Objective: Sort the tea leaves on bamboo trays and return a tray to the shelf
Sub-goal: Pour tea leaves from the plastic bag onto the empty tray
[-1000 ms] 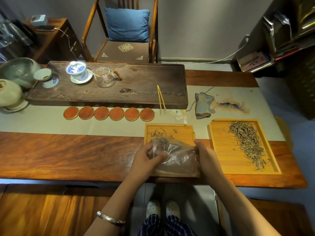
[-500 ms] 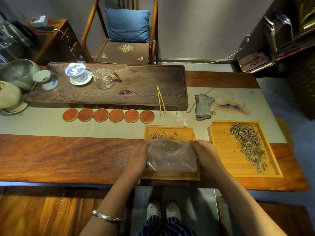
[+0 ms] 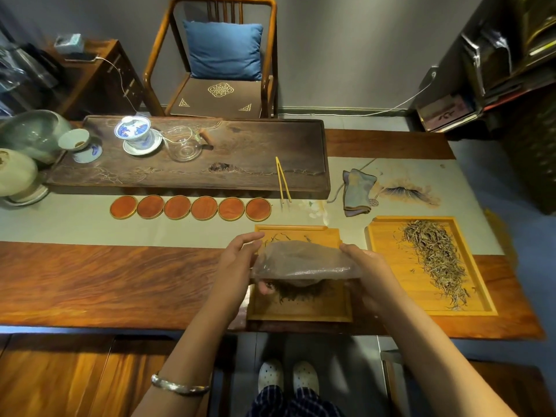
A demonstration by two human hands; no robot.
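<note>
Dim, warm indoor light; soft shadows beneath the hands point(image 3: 237, 266); wide-angle bowing at frame edges; slight softness throughout; dark upper corners.

Grey wall point(image 3: 346, 40), wooden armchair point(image 3: 210, 55), blue cushion point(image 3: 224, 49).
</note>
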